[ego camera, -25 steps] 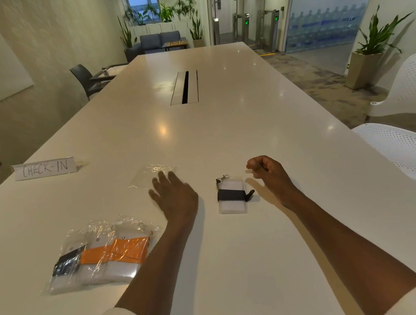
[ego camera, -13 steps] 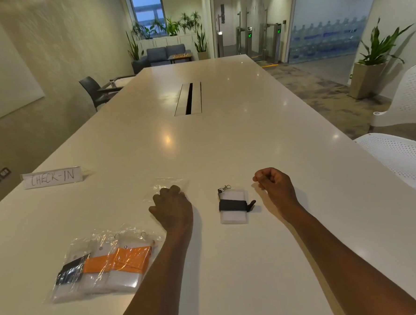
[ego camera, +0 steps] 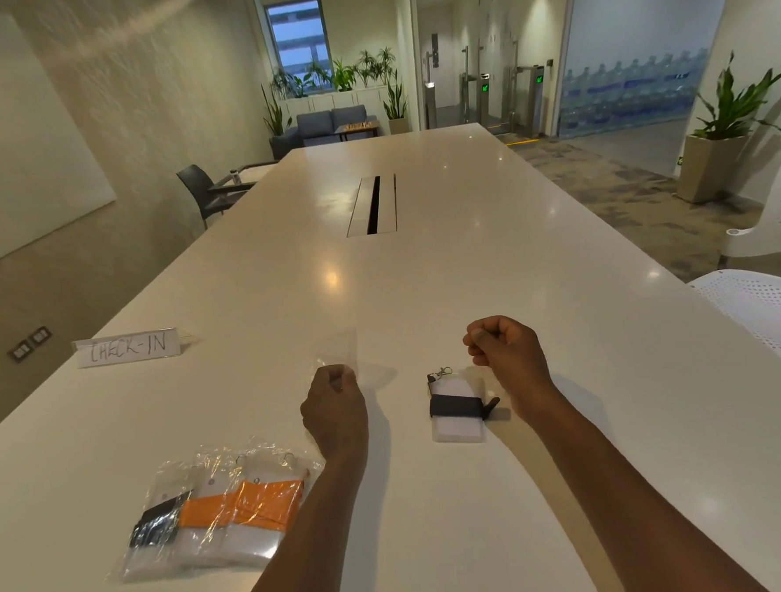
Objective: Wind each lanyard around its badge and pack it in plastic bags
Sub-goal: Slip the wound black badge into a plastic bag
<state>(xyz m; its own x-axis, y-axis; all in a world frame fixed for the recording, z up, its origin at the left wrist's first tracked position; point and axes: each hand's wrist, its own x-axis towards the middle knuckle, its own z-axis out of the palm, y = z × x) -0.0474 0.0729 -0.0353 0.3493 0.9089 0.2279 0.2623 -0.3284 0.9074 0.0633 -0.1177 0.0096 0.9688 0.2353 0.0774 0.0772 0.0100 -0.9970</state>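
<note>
A white badge [ego camera: 458,422] with a black lanyard wound around its middle lies flat on the white table [ego camera: 423,271], its metal clip pointing away from me. My left hand [ego camera: 334,409] pinches the near edge of an empty clear plastic bag [ego camera: 339,351] and holds it tilted up off the table, left of the badge. Just right of the badge, my right hand [ego camera: 504,357] hovers with its fingers curled shut and nothing in them. At the near left lie packed bags [ego camera: 214,512]: two badges wound in orange, one in black.
A paper sign reading CHECK-IN [ego camera: 126,347] stands near the left edge. A cable slot [ego camera: 372,204] runs down the table's middle. White perforated chairs [ego camera: 764,314] stand at the right, a dark chair [ego camera: 206,192] at the far left.
My left hand closed on the clear bag and lifted its far end off the table. My right hand stayed curled beside the badge. The head camera tilted up a little.
</note>
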